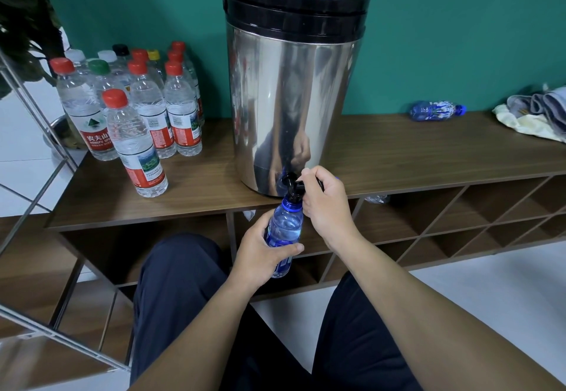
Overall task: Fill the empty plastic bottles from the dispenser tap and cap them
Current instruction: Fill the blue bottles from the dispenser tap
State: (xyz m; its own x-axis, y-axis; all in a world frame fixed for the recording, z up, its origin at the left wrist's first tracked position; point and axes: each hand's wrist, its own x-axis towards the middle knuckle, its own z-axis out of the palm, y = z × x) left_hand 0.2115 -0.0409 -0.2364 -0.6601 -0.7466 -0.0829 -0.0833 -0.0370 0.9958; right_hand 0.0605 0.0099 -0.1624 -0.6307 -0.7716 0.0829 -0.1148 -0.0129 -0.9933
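We are gripping the blue bottle (284,231) with our left hand (260,252), fingers and thumb curling round its body, its open neck sitting right under the black tap (294,184) of the steel dispenser (291,90). Our right hand (324,203) is closing on the tap lever, fingers curled over it. Capped bottles (134,115) are standing well left of our fingers; another blue bottle (436,111) is lying far right.
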